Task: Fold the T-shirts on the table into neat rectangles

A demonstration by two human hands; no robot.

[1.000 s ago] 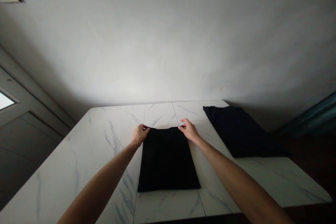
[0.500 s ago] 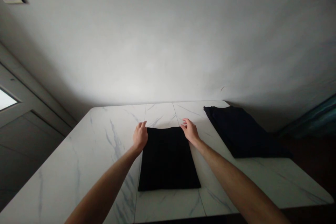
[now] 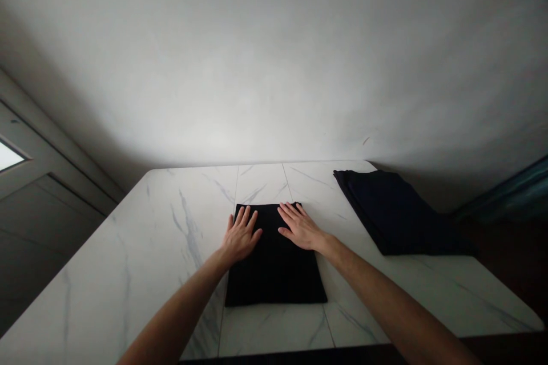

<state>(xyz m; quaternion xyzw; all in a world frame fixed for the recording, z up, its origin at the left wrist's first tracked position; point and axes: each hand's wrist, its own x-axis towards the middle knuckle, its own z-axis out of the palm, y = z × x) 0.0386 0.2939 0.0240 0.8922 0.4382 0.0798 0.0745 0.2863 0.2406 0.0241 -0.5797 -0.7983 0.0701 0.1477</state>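
A folded black cloth point(image 3: 276, 276), which looks like a garment, lies flat on the white marbled table point(image 3: 141, 274) in front of me. My left hand point(image 3: 242, 236) rests on its far left part, palm down with fingers spread. Across from it, my right hand point(image 3: 302, 228) presses flat on the far right corner, its fingers stretched out toward the far edge. Neither hand grips anything. The cloth's exact kind cannot be made out in the dark fabric.
A stack of dark navy and black folded cloth point(image 3: 405, 217) lies at the table's right side, partly along its edge. Behind the table stands a pale wall point(image 3: 257, 68). A door point(image 3: 47, 211) is at the left, and a teal curtain-like fabric point(image 3: 509, 194) hangs at the right.
Both hands have moved from pinching the cloth's far corners inward onto its top, where they now lie flat with fingers spread. The cloth stays in about the same place.
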